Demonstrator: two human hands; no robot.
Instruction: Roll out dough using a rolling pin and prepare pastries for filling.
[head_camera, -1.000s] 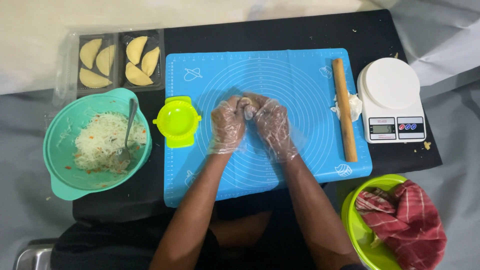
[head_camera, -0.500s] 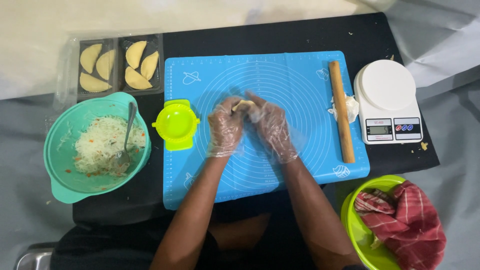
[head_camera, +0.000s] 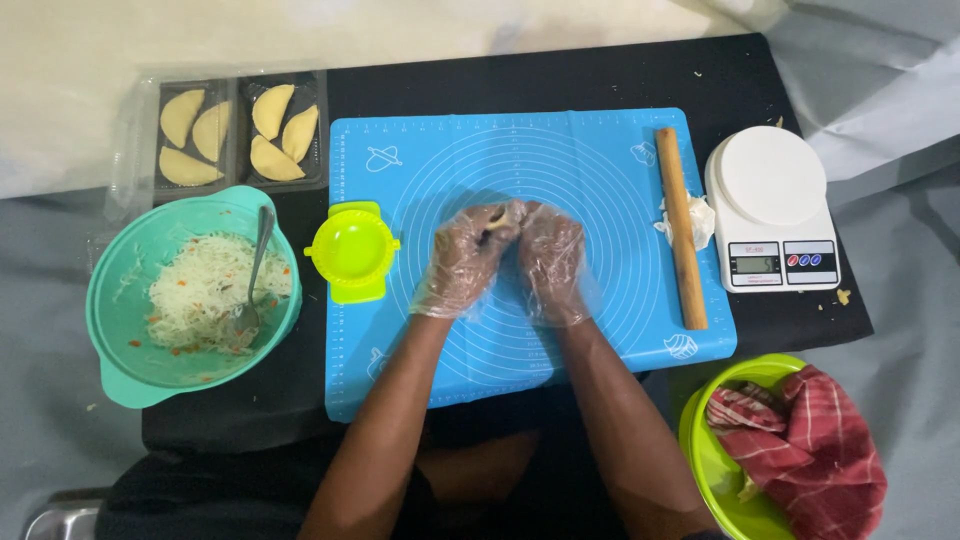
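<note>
I see both gloved hands meeting over the middle of the blue mat. The left hand and right hand each have a grip curled closed around one small piece of dough, pinched between the fingertips just above the mat. A yellow-green press sits at the mat's left edge, beside a teal bowl of shredded filling; a rolling pin lies at the right.

kitchen worktop | baking mat | kitchen scale | rolling pin
</note>
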